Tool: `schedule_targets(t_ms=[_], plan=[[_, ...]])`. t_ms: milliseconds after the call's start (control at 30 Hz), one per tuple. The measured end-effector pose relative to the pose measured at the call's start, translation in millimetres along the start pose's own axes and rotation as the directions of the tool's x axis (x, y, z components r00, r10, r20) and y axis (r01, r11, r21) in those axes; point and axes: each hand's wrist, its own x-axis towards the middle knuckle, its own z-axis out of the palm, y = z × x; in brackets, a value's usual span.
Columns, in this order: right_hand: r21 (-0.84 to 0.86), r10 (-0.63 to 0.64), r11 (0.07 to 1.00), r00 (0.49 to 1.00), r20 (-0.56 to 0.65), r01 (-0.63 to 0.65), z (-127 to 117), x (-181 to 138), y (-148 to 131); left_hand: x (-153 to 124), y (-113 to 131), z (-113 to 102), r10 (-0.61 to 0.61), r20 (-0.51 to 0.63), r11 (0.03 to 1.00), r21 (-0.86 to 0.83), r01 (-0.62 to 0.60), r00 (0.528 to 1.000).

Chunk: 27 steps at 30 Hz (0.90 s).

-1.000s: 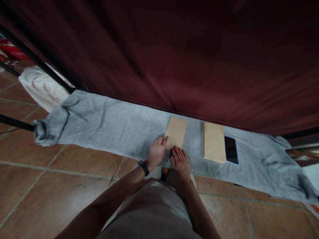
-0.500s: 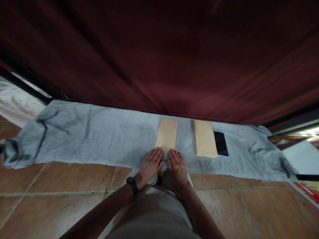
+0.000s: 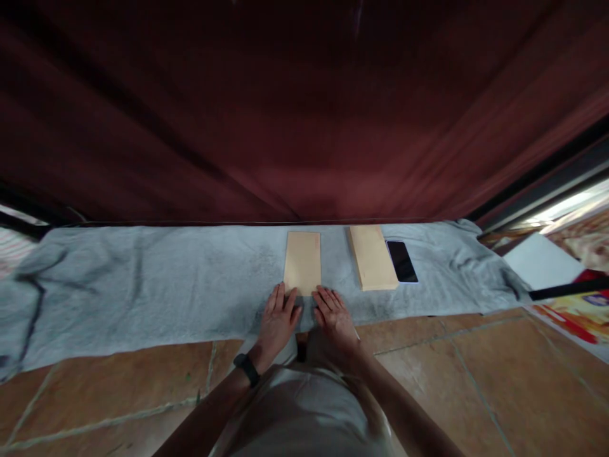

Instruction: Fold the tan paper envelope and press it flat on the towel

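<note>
Lying flat, brown envelope, beyond fingers (touching)

The left forearm and right forearm angle inward from below, bringing the left hand and right hand near each other but apart, palms down, fingers extended forward and slightly spread, thumbs pointing inward.

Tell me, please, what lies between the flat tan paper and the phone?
In the head view, the thick tan stack lies between the flat tan paper and the phone, with grey cloth between paper and stack.
</note>
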Motion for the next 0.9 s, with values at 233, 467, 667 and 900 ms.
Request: schedule_targets(t_ms=[233,467,667,900], plan=[[-0.009,-0.059,0.998,0.997,0.046,0.059,7,9,-8,-6,-1,-3,0.036,0.004,0.999,0.026,-0.036,0.999],[-0.034,-0.046,0.998,0.997,0.054,0.048,14,7,-14,-5,5,-2,0.199,0.085,0.980,-0.005,-0.199,0.976],[-0.005,-0.023,1.000,0.998,0.050,0.024,6,2,-11,-5,9,-3,0.158,0.109,0.987,-0.007,-0.158,0.981],[-0.017,-0.002,1.000,0.998,0.055,0.003,7,-3,-12,-1,18,-7,0.132,0.186,0.984,0.094,-0.152,0.974]])
